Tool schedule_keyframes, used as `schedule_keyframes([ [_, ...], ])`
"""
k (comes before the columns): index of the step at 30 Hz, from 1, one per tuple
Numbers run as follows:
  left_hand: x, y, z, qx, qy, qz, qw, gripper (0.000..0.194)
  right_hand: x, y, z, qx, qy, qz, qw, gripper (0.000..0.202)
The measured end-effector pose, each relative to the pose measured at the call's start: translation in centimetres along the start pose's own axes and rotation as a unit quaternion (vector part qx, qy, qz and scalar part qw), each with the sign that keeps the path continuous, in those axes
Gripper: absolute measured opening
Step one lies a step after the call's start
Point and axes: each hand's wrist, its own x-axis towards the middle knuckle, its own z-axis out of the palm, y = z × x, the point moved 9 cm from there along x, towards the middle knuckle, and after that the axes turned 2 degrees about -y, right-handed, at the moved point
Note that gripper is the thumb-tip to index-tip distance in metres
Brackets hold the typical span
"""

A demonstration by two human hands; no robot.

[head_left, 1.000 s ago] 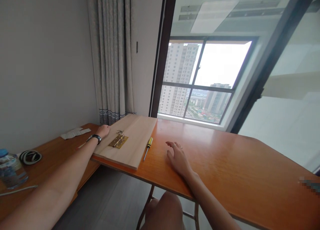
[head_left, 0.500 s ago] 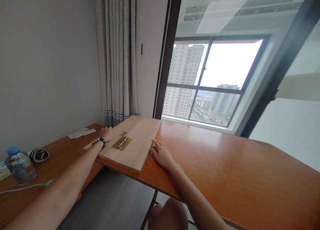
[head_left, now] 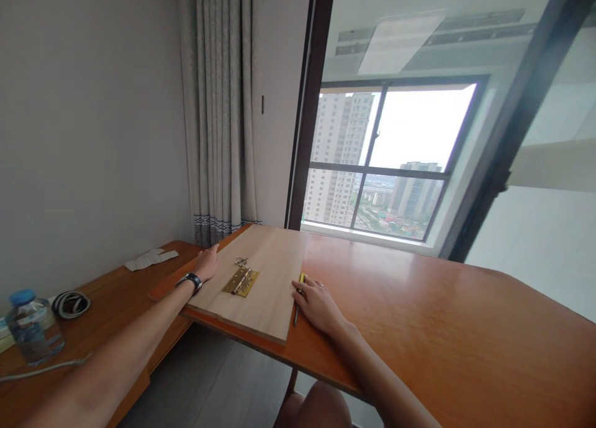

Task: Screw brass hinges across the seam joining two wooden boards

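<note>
A pale wooden board [head_left: 272,291] lies on the orange-brown table [head_left: 410,328]. On it rests a brass hinge [head_left: 242,281], and small metal pieces [head_left: 241,262] lie just behind the hinge. My left hand [head_left: 206,264], with a dark band at the wrist, is against the board's left edge, its fingers extended. My right hand [head_left: 316,300] lies on the table at the board's right edge, fingers over the yellow and black handle of a screwdriver [head_left: 295,316]. The screwdriver's shaft points toward the table's front edge.
A lower wooden desk [head_left: 107,328] at the left carries a blue-capped water bottle [head_left: 35,332], a coiled cable [head_left: 71,304], a pale cord and white paper strips [head_left: 151,259]. A curtain [head_left: 223,117] and a large window stand behind the table.
The board with the hinge has shifted right and nearer on the table, uncovering more table at its left. Both hands have moved right, and the screwdriver has moved along with my right hand.
</note>
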Motion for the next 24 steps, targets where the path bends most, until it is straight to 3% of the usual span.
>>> schedule_keyframes([
  [8, -2.6, 5.7, 0.6, -0.023, -0.027, 0.010, 0.999, 0.054, -4.1, 3.5, -2.9, -0.016, 0.022, 0.004, 1.000, 0.043],
  [15, -6.2, 12.8, 0.8, -0.055, -0.046, 0.023, 0.997, 0.057, -8.5, 9.8, -6.0, 0.011, 0.069, 0.077, 0.995, 0.046],
  [24, -10.0, 21.3, 0.9, -0.096, -0.060, 0.064, 0.991, 0.056, -14.1, 16.7, -9.5, 0.020, 0.083, 0.129, 0.988, 0.053],
])
